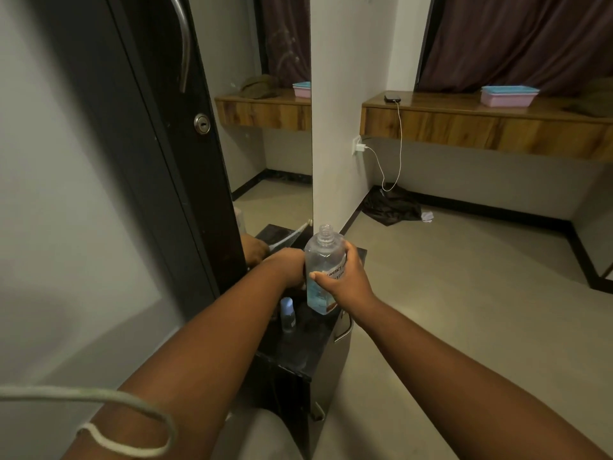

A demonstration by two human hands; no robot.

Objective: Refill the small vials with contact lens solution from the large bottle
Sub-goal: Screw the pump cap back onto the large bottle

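The large clear bottle (323, 260) of contact lens solution is uncapped, upright and partly full of bluish liquid. My right hand (345, 277) is wrapped around its labelled middle and holds it above the black cabinet top (298, 346). My left hand (288, 267) sits just left of the bottle, fingers curled; the bottle hides what it holds. One small vial (287, 314) with a blue cap stands upright on the cabinet top below my hands.
A mirror (265, 127) and a black wardrobe door (159, 127) rise behind the cabinet on the left. A white wall corner (335, 144) stands behind the bottle. Wooden shelf (481, 127) with phone, charger cable and pink-blue trays at the right; dark cloth (391, 205) on the floor.
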